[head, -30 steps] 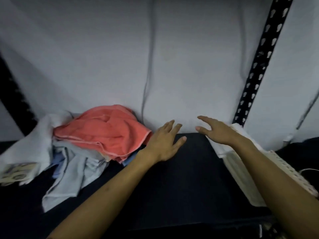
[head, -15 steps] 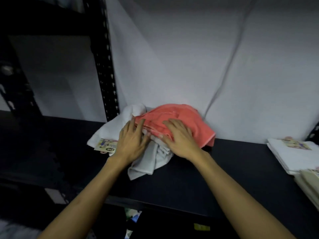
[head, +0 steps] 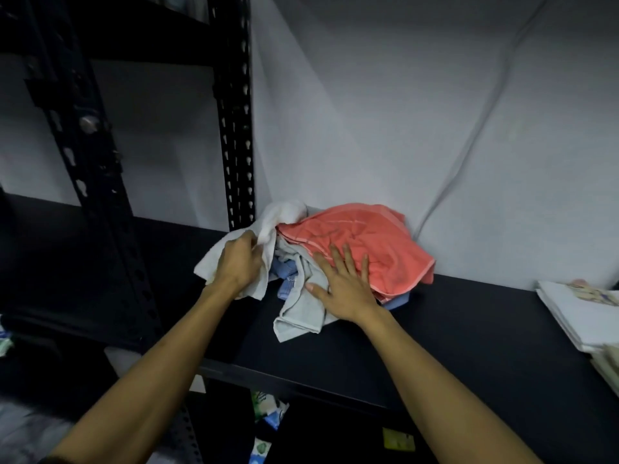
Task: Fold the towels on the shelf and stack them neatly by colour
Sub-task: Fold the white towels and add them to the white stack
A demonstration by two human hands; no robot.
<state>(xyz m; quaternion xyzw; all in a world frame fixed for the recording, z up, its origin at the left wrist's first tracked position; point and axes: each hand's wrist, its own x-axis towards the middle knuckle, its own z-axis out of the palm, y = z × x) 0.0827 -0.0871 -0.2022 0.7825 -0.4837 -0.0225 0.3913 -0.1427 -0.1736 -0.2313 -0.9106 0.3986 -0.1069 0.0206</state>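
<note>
The person is drawing one towel out of the unfolded heap at the back of the shelf (head: 469, 329), near its left post. The left hand (head: 239, 262) clutches the white towel (head: 268, 226), while the right hand (head: 341, 283) lies flat, fingers straight, on the grey towel (head: 301, 313) and coral towel (head: 368, 239). Next, the white one likely needs lifting clear without dragging the others along.

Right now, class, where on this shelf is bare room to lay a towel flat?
Between the crumpled towel pile and the folded white stack the black shelf lies bare. Left of the black upright too. The pile is crowded, both hands on it.
</note>
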